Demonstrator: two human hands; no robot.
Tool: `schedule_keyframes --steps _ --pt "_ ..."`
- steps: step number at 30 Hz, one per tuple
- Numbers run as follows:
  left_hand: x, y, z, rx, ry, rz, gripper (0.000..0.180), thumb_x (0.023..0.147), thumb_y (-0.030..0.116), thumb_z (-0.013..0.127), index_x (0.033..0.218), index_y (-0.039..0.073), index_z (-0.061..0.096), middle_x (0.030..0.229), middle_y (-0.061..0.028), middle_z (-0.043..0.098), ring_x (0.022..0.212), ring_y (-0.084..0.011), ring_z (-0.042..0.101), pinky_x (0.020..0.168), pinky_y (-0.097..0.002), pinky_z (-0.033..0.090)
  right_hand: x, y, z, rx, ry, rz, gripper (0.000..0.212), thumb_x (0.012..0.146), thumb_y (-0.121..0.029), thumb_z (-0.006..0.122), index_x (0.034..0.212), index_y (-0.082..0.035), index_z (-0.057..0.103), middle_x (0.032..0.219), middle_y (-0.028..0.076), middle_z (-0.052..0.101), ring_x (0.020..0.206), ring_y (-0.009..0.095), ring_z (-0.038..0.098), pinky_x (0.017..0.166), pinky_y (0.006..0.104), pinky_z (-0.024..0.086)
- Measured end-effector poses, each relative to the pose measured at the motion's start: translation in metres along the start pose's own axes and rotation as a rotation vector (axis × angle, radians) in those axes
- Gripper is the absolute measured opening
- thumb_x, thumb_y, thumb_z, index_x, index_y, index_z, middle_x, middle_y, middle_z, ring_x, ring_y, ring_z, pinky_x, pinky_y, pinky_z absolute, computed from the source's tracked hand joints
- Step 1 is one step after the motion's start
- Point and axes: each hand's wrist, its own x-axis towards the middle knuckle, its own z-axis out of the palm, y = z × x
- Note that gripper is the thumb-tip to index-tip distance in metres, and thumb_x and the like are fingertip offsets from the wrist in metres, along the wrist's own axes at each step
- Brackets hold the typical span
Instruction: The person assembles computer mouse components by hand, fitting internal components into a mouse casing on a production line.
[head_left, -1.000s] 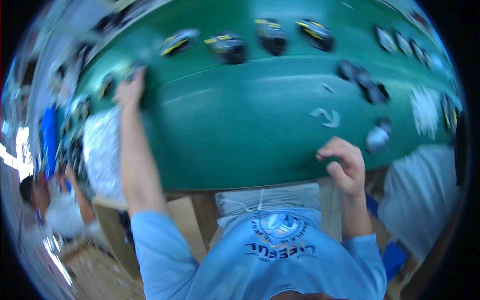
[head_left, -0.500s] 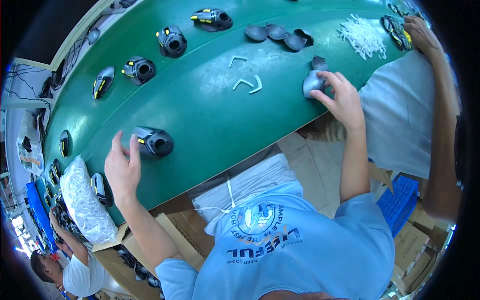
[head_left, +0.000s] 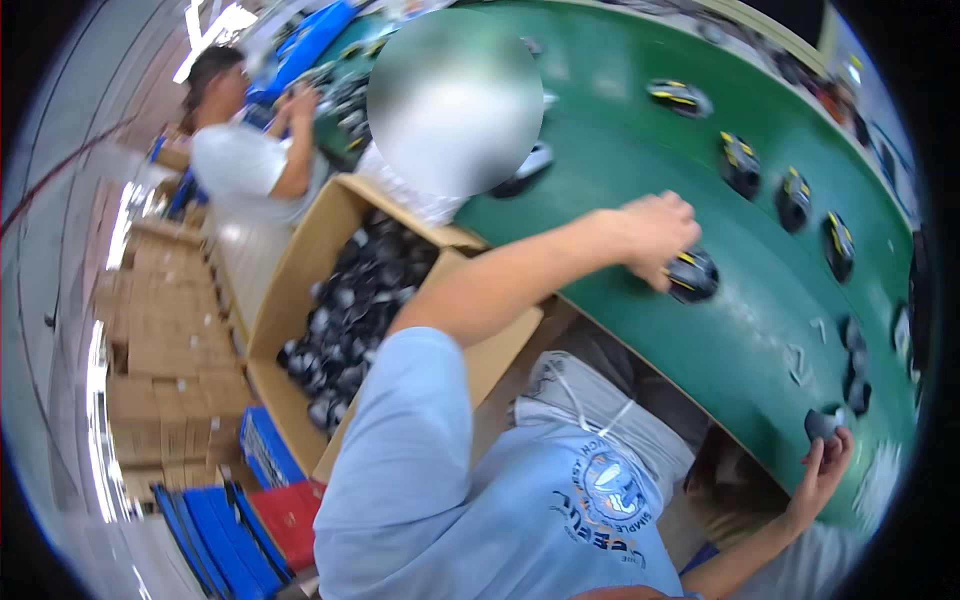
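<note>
My left hand (head_left: 655, 240) is beside a black moulded part with yellow stripes (head_left: 695, 276), which lies on the green table (head_left: 610, 300). Its fingers are bent and smeared by motion, with the thumb side at the part's near end; whether they grip it is unclear. At the table's near right edge, my right hand (head_left: 825, 470) has its thumb and fingers on a smooth grey curved shell (head_left: 824, 424). Several dark curved shells (head_left: 856, 365) line up just beyond that hand. Pale bent strips (head_left: 796, 366) lie between the two hands, farther onto the table.
More black-and-yellow parts (head_left: 740, 165) stand along the far side. A cardboard box (head_left: 275, 300) of dark shells is at my left, by a plastic bag (head_left: 435, 205). A co-worker (head_left: 240, 165) sits beyond. White strips (head_left: 880, 485) are heaped at right. A blurred disc hides the table's upper left.
The view has swung left, bringing the box and the co-worker into fuller sight. My left hand's fingers look more bent, still next to the striped part. My right hand stays on the grey shell.
</note>
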Motion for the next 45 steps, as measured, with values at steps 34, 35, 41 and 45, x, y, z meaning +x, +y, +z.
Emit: schedule_keyframes --steps 34,35,41,45 --pt "-0.052 0.077 0.07 -0.359 0.466 -0.153 0.072 0.069 0.05 0.09 0.126 0.012 0.069 0.125 -0.0117 0.059 0.12 -0.0368 0.048 0.103 -0.0499 0.039 0.064 -0.101 0.213 -0.194 -0.619 -0.636 0.061 0.068 -0.027 0.094 0.122 -0.007 0.073 0.125 0.009 0.075 0.118 0.031 0.067 0.098 0.0413 0.056" --pt "-0.051 0.077 0.07 -0.363 0.461 -0.153 0.072 0.069 0.05 0.09 0.126 0.012 0.069 0.125 -0.0117 0.059 0.12 -0.0369 0.048 0.103 -0.05 0.039 0.064 -0.098 0.212 -0.2 -0.622 -0.614 0.063 0.068 -0.029 0.093 0.123 -0.007 0.073 0.125 0.008 0.075 0.118 0.03 0.067 0.101 0.0422 0.054" --pt "-0.05 0.078 0.07 -0.354 0.477 -0.145 0.072 0.069 0.05 0.09 0.127 0.011 0.069 0.125 -0.0118 0.06 0.12 -0.0363 0.049 0.102 -0.0493 0.039 0.06 -0.092 0.21 -0.326 -0.563 -0.676 0.064 0.068 -0.035 0.093 0.123 -0.008 0.074 0.127 0.008 0.074 0.121 0.029 0.067 0.112 0.0459 0.046" --pt "-0.054 0.077 0.074 -0.492 0.503 -0.142 0.072 0.069 0.048 0.091 0.127 0.011 0.069 0.125 -0.0117 0.06 0.121 -0.0356 0.05 0.103 -0.0489 0.039 0.059 -0.099 0.214 -0.192 -0.583 -0.627 0.062 0.069 -0.034 0.094 0.121 -0.007 0.075 0.124 0.008 0.075 0.115 0.029 0.069 0.108 0.0434 0.049"
